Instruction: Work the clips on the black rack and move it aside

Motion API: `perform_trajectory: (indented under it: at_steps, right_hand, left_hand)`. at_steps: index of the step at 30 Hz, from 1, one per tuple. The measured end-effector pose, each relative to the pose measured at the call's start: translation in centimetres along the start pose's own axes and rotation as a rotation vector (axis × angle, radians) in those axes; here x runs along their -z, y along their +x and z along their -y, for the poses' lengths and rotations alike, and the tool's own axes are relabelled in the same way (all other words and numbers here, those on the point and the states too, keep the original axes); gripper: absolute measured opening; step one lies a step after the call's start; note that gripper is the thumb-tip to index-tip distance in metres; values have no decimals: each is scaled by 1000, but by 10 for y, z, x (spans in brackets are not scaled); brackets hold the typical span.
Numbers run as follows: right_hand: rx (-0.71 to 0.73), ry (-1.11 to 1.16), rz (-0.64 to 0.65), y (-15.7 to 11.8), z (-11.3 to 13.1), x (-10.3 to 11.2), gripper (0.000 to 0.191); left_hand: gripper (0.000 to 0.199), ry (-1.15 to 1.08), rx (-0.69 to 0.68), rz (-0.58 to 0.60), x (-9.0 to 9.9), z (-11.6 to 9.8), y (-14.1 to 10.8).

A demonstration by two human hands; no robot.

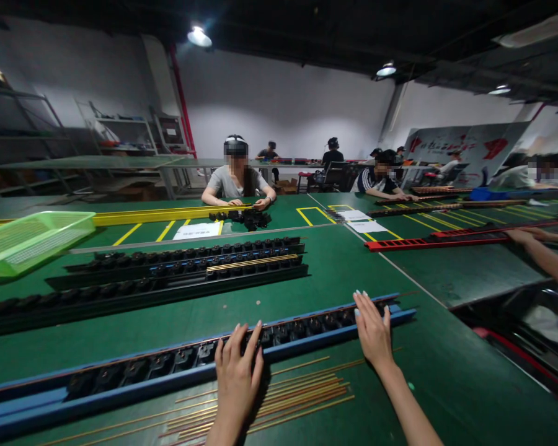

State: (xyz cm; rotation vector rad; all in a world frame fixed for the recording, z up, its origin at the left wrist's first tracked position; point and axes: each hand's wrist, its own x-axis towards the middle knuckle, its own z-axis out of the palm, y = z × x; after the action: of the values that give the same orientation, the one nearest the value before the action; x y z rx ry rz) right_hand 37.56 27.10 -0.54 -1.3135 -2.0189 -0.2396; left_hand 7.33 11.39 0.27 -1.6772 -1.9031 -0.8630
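A long blue channel rail (pixel 314 345) runs across the bench in front of me, with a row of black blocks (pixel 183 359) seated inside it. A thin copper-coloured rod (pixel 134 358) lies lengthwise over the blocks. My left hand (pixel 238 365) rests across the middle of the rail, fingers stretched out and apart. Towards the rail's right end, my right hand (pixel 372 328) lies over it with straight fingers and the thumb apart. What lies under both sets of fingertips is hidden. Between my forearms, several loose brass-coloured rods (pixel 307 399) are spread on the bench.
Beyond the blue rail lie several black rails (pixel 260 277) with blocks, brass-coloured rods on one. A green basket (pixel 37 238) stands left, a yellow rail (pixel 158 215) behind it. Red rails (pixel 400 245) lie right, near another person's hand (pixel 525 238). A person (pixel 239 179) sits opposite.
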Motion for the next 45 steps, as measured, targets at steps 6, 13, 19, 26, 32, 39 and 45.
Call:
perform_trajectory:
  at_steps: [6, 13, 19, 26, 32, 39, 45]
  right_hand:
    - [-37, 5, -49, -1, -5, -6, 44]
    - [-81, 17, -93, -1, 0, -11, 44]
    - [-87, 0, -93, 1, -1, -12, 45]
    - [-119, -46, -73, 3, -16, -5, 47]
    - [-137, -50, -21, 3, -22, -4, 49]
    - [-238, -66, -22, 4, -32, -1, 54]
    - [-243, -67, -20, 3, -38, -2, 54]
  left_hand:
    - [52, 22, -11, 4, 2, 1, 0]
    - [53, 34, 1, 20, 4, -1, 0]
    - [52, 32, -6, 10, 2, 1, 1]
    - [51, 35, -23, 5, 3, 1, 1]
    - [53, 20, -8, 4, 2, 1, 0]
    - [53, 9, 3, 14, 1, 2, 1]
    - [51, 13, 1, 13, 1, 2, 0]
